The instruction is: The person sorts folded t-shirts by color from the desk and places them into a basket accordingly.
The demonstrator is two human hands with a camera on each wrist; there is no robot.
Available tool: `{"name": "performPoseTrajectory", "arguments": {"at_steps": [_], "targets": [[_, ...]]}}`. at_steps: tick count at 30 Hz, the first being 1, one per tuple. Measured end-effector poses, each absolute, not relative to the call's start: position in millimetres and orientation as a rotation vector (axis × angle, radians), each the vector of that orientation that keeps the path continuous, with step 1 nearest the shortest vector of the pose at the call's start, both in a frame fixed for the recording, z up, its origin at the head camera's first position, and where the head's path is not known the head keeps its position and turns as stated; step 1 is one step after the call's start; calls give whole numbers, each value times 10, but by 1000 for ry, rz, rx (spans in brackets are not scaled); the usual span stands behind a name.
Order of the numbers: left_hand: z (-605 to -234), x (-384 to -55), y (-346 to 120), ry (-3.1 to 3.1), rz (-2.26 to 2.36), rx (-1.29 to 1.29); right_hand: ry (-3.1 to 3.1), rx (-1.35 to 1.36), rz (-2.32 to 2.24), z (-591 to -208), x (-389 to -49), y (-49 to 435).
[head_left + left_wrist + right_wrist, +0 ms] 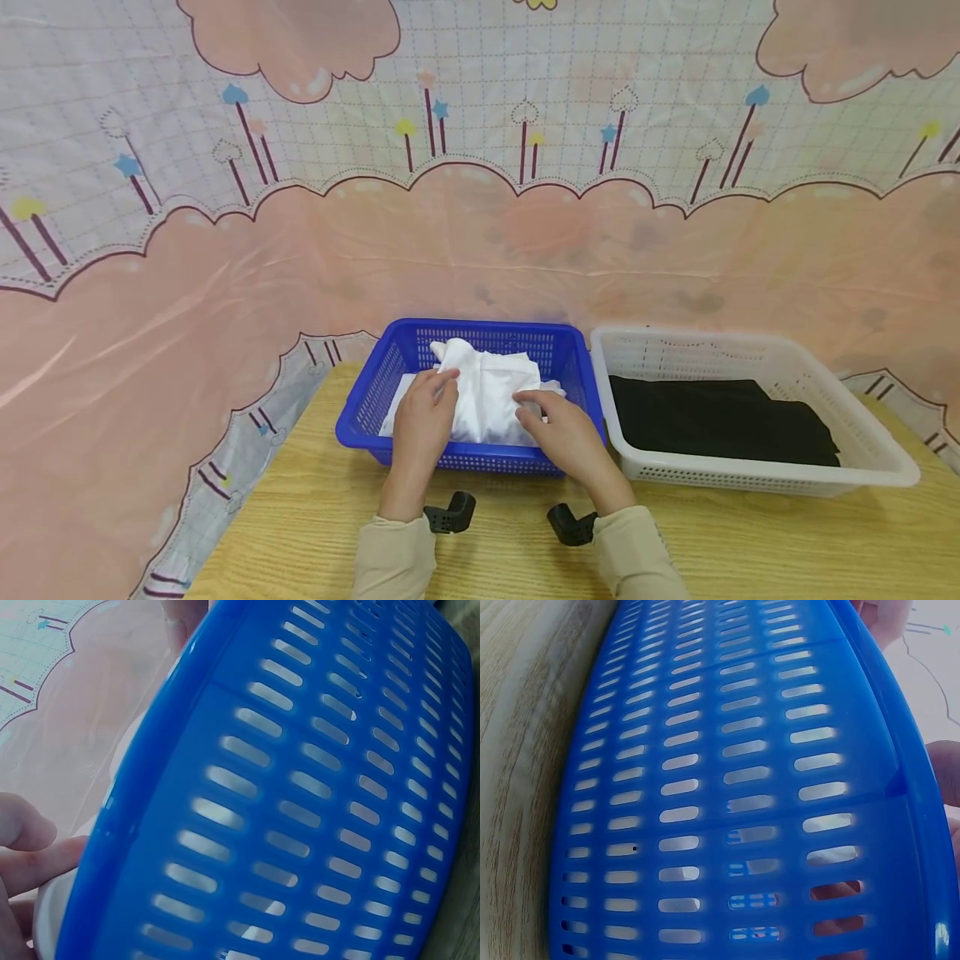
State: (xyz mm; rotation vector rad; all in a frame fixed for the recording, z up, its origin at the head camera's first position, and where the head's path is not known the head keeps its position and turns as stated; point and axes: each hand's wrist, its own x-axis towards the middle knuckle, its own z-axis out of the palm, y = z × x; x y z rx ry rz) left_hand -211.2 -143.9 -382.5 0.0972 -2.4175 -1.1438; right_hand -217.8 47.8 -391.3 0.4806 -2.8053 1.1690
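Observation:
White folded cloth (491,387) lies rumpled in a blue plastic basket (397,325). Over its left part is my left hand (427,412), fingers loosely bent and spread from the thumb. My right hand (566,429) reaches over the basket's front right rim, thumb and fingers apart at the cloth's right edge. In the left wrist view, the fingers (45,859) show beyond the basket rim beside white fabric (56,911). The right wrist view is mostly filled by the slotted basket wall (727,765), which partly hides the right hand.
A white basket (892,454) holding black folded cloth (720,421) stands right beside the blue one. Both rest on a wooden table (300,508), with a patterned curtain (480,242) behind. Black wrist mounts (453,512) jut inward from the forearms.

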Motion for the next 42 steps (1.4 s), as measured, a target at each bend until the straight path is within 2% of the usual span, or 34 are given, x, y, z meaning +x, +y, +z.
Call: {"name": "performPoseTrajectory", "arguments": {"at_steps": [42], "targets": [[-3885,-2105,-1374,-2463,-869,111,-2871,488,1039,-3935,-2167,458]]}}
